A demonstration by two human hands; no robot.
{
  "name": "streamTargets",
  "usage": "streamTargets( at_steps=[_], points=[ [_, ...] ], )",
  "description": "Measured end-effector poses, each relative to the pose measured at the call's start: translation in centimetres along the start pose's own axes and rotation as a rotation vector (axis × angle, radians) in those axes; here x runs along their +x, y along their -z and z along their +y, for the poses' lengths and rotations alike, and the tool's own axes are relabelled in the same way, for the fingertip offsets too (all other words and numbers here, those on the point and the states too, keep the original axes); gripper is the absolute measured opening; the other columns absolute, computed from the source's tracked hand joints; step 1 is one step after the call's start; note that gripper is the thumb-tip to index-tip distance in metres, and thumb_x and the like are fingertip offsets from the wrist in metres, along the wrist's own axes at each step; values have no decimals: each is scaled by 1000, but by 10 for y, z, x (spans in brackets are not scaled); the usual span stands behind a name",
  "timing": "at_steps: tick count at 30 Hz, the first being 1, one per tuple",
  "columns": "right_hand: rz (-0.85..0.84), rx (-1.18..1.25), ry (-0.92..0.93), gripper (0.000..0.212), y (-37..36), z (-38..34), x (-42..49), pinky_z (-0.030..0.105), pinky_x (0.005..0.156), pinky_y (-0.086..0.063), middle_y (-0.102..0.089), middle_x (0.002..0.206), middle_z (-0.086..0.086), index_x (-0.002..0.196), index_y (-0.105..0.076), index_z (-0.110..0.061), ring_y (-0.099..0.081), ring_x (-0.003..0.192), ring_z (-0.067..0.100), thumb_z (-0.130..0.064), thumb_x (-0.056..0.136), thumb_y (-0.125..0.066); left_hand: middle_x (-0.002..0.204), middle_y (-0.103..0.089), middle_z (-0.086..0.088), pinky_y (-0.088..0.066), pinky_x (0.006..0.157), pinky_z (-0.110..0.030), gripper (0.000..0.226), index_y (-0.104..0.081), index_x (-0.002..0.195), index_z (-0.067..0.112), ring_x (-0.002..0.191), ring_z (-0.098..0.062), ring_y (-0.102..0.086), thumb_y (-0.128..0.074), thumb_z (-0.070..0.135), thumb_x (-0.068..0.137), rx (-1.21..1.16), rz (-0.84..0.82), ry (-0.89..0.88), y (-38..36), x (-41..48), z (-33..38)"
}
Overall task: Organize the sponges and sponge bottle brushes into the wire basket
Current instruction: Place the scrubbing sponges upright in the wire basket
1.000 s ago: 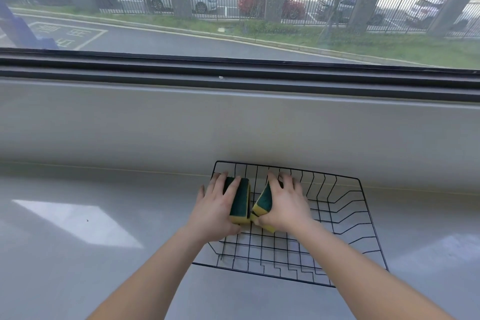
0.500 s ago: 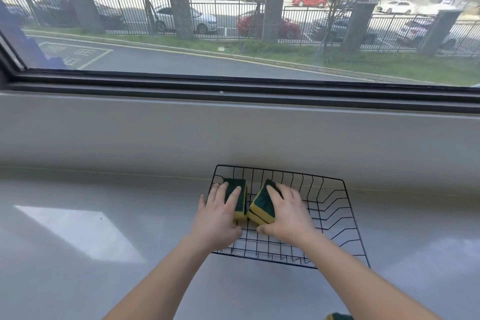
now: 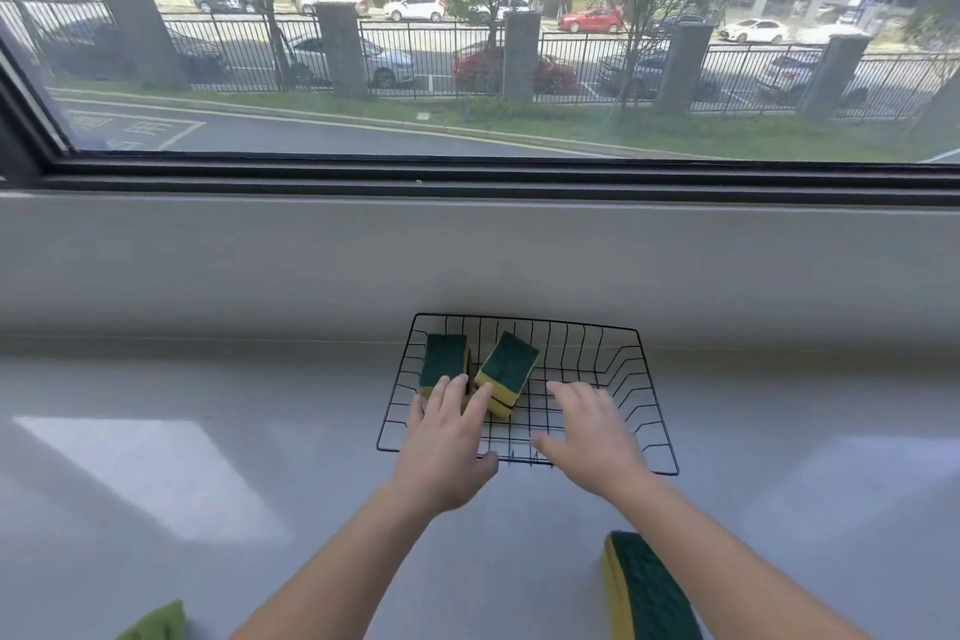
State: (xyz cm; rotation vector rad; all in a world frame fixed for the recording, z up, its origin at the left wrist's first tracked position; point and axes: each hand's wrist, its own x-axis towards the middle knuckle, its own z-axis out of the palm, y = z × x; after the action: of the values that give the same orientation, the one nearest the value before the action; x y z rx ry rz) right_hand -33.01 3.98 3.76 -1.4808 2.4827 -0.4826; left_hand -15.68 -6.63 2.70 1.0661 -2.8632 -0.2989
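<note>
Left grip (image 3: 444,452) touching sponges (image 3: 506,369), spare sponge (image 3: 649,587) beside right forearm (image 3: 727,556)

Two green-and-yellow rectangular sponges (image 3: 445,362) at the left hand's (image 3: 441,452) fingertips block the black wire basket's (image 3: 571,324) left part. Beyond and right of the right hand (image 3: 592,437), its floor lies open to the wire walls. A third sponge (image 3: 649,592) lies beside that forearm.

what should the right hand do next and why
Probably draw the right hand back to the loose sponge on the counter: the hand is open and empty over the basket, where two sponges already sit, and that sponge is outside.
</note>
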Motion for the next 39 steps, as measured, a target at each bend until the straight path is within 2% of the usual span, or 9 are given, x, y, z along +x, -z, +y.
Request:
streamTargets(
  at_steps=[4,7,12,18,23,25,27,31,39],
  points=[
    [91,70,-46,63,14,16,-36,36,103,-43,-50,140,-9,145,-44,-28,-38,132,16,-49,89,-62,154,-26,-2,-20,118,-47,71,-20,150,29,144,-23,-17,-49,48,89,-21,76,-60,-5,-27,26],
    [162,108,-99,52,21,35,-63,32,91,-47,-58,122,-10,136,-54,-26,-48,119,13,-44,89,-64,144,-37,0,-29,113,-38,63,-32,146,27,134,-21,-30,-48,45,88,-86,146,-107,-15,-50,47],
    [165,162,-235,42,23,70,-104,30,77,-47,-55,96,-14,126,-60,-25,-53,97,12,-43,88,-64,135,-39,6,-37,103,-32,58,-32,145,29,123,-16,-39,-45,46,90,-262,0,-64,-37,-77,75],
    [-9,175,-393,63,3,94,-139,29,79,-43,-60,120,-5,137,-50,-23,-58,107,14,-64,89,-54,134,-46,2,-43,97,-31,56,-40,142,29,115,-15,-52,-53,47,91,-645,-255,217,-57,-84,107],
    [-192,457,-562,77,-12,99,-153,36,91,-52,-61,132,2,142,-45,-21,-62,110,20,-71,84,-55,129,-56,-2,-46,102,-40,60,-42,142,27,114,-19,-56,-53,54,90,-937,-440,393,-66,-89,129],
    [-230,529,-590,76,-18,101,-158,38,89,-54,-61,130,4,142,-44,-20,-64,100,20,-68,84,-59,132,-54,-4,-51,95,-37,62,-38,144,26,112,-20,-58,-54,52,90,-980,-491,425,-70,-91,138],
    [-251,583,-597,69,-24,100,-161,37,82,-55,-64,123,3,138,-47,-20,-64,92,17,-63,85,-61,125,-58,-3,-54,77,-29,59,-38,143,25,97,-16,-61,-55,47,91,-1005,-514,454,-73,-94,146],
    [-250,660,-578,45,-27,96,-166,39,82,-60,-69,104,-4,121,-57,-25,-69,89,14,-54,86,-65,98,-67,-3,-49,64,-28,40,-49,130,25,72,-17,-59,-54,36,92,-1095,-522,499,-73,-101,152],
    [-175,709,-435,38,-5,76,-156,37,80,-57,-71,98,-10,113,-58,-37,-69,88,10,-58,82,-64,96,-70,3,-56,81,-35,29,-50,116,47,88,-12,-67,-57,41,89,-1090,-316,361,-55,-105,137]
  ],
)
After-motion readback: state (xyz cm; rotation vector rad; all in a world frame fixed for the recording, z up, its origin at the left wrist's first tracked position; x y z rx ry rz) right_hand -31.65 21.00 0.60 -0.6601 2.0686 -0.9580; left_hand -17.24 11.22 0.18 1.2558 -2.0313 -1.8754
